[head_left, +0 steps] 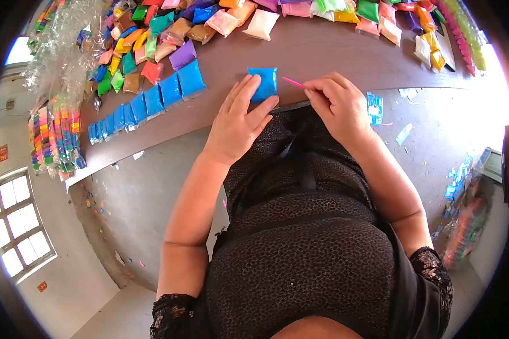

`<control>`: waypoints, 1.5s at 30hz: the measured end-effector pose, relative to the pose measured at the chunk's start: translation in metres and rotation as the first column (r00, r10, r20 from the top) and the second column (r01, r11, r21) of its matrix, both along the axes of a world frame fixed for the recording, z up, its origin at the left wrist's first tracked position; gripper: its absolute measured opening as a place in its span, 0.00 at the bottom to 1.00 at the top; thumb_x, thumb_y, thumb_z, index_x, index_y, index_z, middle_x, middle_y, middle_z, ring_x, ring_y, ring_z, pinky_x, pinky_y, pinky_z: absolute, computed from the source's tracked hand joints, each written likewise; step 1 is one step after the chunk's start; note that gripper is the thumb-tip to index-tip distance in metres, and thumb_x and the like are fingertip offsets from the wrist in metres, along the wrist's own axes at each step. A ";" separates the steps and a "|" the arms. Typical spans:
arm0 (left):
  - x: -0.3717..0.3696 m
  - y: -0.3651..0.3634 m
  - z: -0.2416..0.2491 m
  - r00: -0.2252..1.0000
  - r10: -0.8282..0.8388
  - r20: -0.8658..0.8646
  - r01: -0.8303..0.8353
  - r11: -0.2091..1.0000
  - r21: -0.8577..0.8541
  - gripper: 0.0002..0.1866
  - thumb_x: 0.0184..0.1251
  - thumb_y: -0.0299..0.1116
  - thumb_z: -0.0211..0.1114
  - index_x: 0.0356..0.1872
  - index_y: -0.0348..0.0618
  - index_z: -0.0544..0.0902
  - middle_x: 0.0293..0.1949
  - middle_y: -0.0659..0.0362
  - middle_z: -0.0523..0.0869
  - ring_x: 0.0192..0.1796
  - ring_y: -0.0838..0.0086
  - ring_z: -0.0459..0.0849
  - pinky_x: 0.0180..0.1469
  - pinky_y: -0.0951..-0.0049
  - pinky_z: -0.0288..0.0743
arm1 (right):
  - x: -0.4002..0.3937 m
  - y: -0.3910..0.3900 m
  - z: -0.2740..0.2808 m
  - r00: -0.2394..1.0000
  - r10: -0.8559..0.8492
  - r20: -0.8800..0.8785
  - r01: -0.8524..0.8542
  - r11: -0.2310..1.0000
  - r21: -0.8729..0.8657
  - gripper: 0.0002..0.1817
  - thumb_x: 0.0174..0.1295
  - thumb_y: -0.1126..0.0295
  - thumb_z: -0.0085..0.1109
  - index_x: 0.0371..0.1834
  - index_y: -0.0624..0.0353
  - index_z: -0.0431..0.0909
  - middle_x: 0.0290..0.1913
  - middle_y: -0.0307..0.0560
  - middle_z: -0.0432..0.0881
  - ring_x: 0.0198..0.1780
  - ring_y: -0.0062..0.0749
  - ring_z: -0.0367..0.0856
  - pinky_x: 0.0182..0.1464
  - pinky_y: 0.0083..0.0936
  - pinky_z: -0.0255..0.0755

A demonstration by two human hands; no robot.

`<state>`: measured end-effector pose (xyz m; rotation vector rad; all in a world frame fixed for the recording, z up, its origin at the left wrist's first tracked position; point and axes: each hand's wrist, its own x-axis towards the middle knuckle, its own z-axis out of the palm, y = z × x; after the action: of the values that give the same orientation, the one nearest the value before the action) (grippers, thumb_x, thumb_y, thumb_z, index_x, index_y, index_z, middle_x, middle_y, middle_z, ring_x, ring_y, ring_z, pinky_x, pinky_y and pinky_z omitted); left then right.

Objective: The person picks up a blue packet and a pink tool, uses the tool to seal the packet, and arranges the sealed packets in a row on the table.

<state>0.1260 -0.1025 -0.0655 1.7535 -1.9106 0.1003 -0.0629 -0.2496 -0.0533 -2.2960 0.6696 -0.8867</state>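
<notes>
A small blue packet [267,85] lies near the table's front edge. My left hand [237,116] is closed on its left side, with fingertips over the top face and the thumb at the lower corner. Just to the right, my right hand [339,104] pinches a thin pink stick [293,83] between thumb and fingers. The stick's free tip points left at the packet, a short gap away from it. A row of similar blue packets [153,100] runs down the table to the left of my hands.
Many coloured packets [178,28] are heaped along the far side of the brown table [226,59]. Clear plastic wrapping [68,56] and bundled strips of packets [56,133] hang at the left end. Yellow and white packets [430,51] sit at far right. Scraps [404,134] litter the floor.
</notes>
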 end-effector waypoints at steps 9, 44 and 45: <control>0.004 -0.002 -0.009 0.997 0.000 0.078 0.007 0.995 -0.096 0.25 0.53 0.26 0.75 0.54 0.55 0.83 0.62 0.54 0.75 0.62 0.54 0.77 0.63 0.58 0.76 | 0.017 0.013 -0.012 0.997 0.033 -0.063 -0.048 0.967 -0.249 0.04 0.55 0.69 0.65 0.33 0.51 0.83 0.30 0.40 0.80 0.33 0.39 0.82 0.38 0.34 0.77; -0.023 -0.005 0.004 0.974 0.186 0.131 -0.203 0.971 0.129 0.44 0.51 0.35 0.76 0.71 0.40 0.66 0.70 0.47 0.68 0.72 0.54 0.68 0.73 0.52 0.60 | 0.002 -0.056 -0.010 0.968 -0.252 0.018 0.249 0.963 0.104 0.09 0.65 0.64 0.61 0.43 0.54 0.84 0.40 0.45 0.85 0.41 0.39 0.84 0.43 0.30 0.76; -0.021 0.001 0.006 0.984 0.125 0.131 -0.139 0.984 0.108 0.39 0.53 0.33 0.75 0.68 0.39 0.68 0.67 0.48 0.72 0.69 0.55 0.71 0.71 0.54 0.64 | 0.001 -0.056 -0.009 0.967 -0.254 0.023 0.250 0.962 0.106 0.09 0.65 0.64 0.61 0.43 0.54 0.84 0.40 0.45 0.85 0.41 0.39 0.84 0.43 0.30 0.76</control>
<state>0.1046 -0.1015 -0.0596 1.9950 -1.9186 0.1512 -0.0615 -0.3056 -0.0625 -2.1291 0.9846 -0.9831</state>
